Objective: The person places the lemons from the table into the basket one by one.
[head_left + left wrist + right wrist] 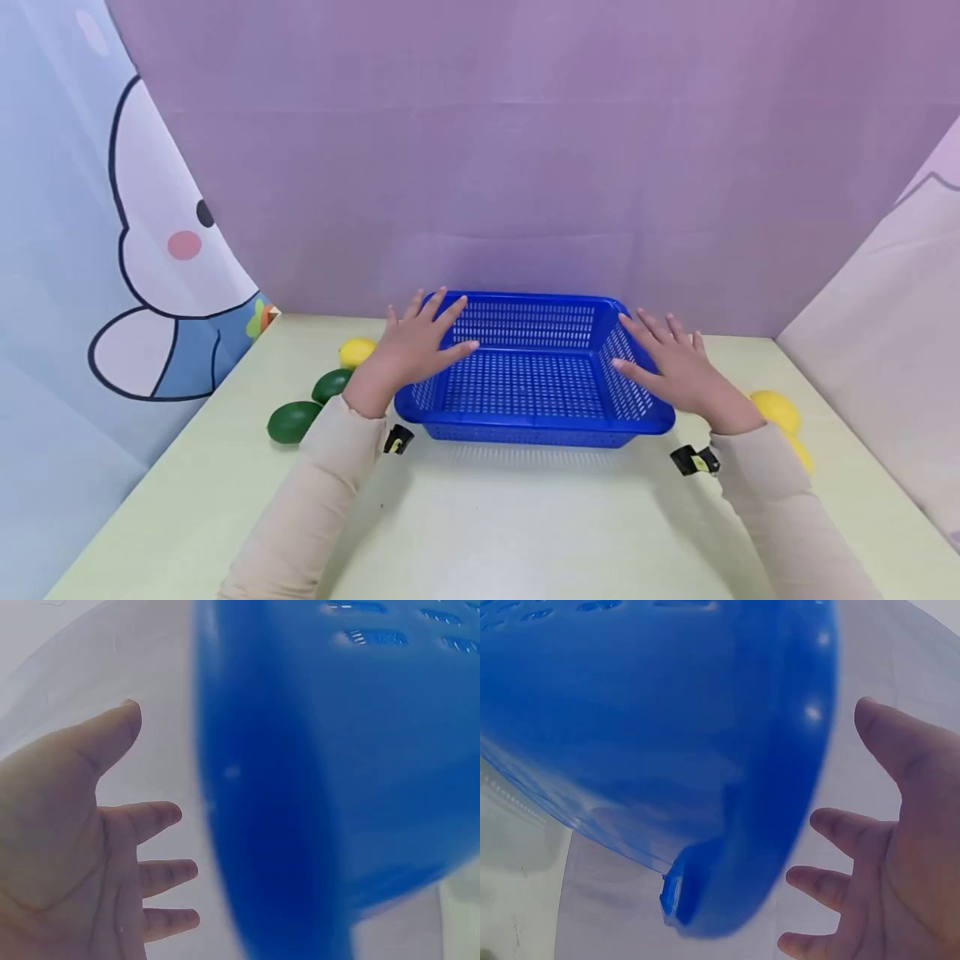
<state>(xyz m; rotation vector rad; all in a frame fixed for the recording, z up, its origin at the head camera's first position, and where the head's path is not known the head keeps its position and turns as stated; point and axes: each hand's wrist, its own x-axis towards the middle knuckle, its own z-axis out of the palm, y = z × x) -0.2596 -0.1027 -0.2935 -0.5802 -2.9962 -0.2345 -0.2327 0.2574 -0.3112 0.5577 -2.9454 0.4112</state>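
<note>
Toward the back edge of the pale green worktop (525, 517), midway between its side edges, sits an empty blue basket (525, 371), with the left hand (412, 350) at its left rim and the right hand (675, 367) at its right rim, fingers of both spread straight and grasping nothing. Left of the basket, toward the back left corner, lie a lemon (356, 352) and two green fruits (294, 421), while another lemon (776, 410) lies near the right edge, partly hidden behind the right wrist.
</note>
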